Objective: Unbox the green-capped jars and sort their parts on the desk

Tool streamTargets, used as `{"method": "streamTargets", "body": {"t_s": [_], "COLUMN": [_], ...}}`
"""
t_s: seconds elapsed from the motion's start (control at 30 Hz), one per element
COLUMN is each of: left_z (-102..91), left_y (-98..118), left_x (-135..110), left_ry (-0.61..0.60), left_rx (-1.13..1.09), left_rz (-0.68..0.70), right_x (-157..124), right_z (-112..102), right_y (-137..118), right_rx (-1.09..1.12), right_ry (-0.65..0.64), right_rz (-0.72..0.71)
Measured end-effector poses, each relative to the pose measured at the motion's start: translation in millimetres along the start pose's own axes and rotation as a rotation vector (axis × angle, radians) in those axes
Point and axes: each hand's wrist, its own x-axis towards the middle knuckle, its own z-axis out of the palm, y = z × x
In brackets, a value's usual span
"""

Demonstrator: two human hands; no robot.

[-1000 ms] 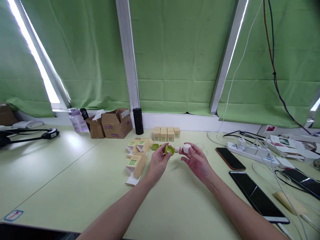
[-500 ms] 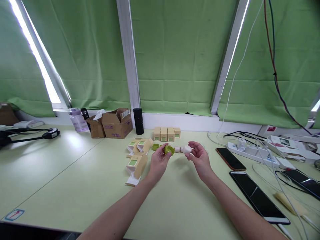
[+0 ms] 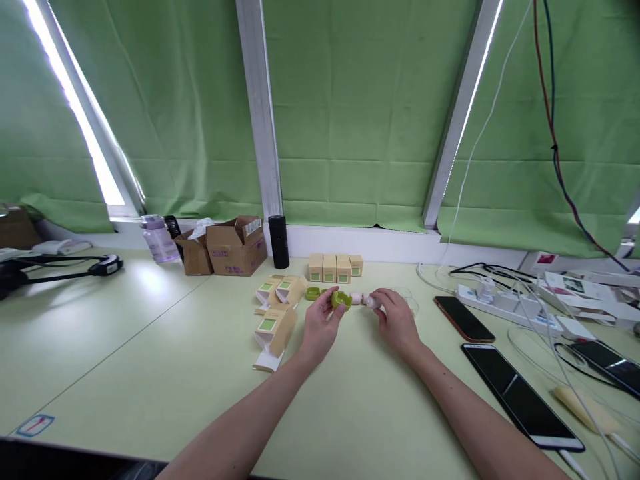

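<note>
**Green lid pinched up, white jar held down**

The small olive-green round plastic lid [image 3: 341,300] is pinched by its rim between thumb and fingertips of the left hand [image 3: 319,328]. It sits just clear of the pale green table [image 3: 150,347], probably to keep it free to turn. At its 3 o'clock the right hand [image 3: 399,321] lies palm down, fingers half-curled onto a small white round jar [image 3: 371,301] on the table, seemingly steadying it. At 12 o'clock stand four tan cardboard boxes [image 3: 335,267]; at 9 lie opened tan cartons [image 3: 274,319].

Hiding most of jar [image 3: 371,301] under right hand [image 3: 399,321], part of lid [image 3: 342,299] behind left hand [image 3: 320,327]; cropping box [image 3: 17,230] at left edge.
</note>
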Motion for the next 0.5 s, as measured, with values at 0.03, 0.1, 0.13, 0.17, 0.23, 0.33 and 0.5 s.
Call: {"method": "streamTargets", "body": {"t_s": [0.03,0.1,0.13,0.17,0.23,0.33,0.5], "left_z": [0.1,0.2,0.1,0.1,0.2,0.8,1.5], "left_y": [0,1,1,1,1,0,-1], "left_x": [0,0,-1,-1,0,0,0], "left_ry": [0.0,-0.001,-0.001,-0.002,-0.003,-0.008,-0.008], "left_rx": [-0.001,-0.001,0.0,0.0,-0.003,-0.014,-0.03], "left_rz": [-0.002,-0.006,-0.007,-0.007,-0.005,-0.005,-0.002], "right_x": [-1,-3,-4,-5,-6,-7,-7], "right_z": [3,8,9,10,12,13,15], "right_y": [1,3,4,5,7,7,6], "right_rx": [-0.039,-0.106,-0.134,-0.157,-0.187,-0.203,-0.222], "right_ry": [-0.02,-0.046,-0.053,-0.056,-0.05,-0.058,-0.106], "right_rz": [-0.013,-0.033,-0.04,-0.045,-0.047,-0.053,-0.047]}}
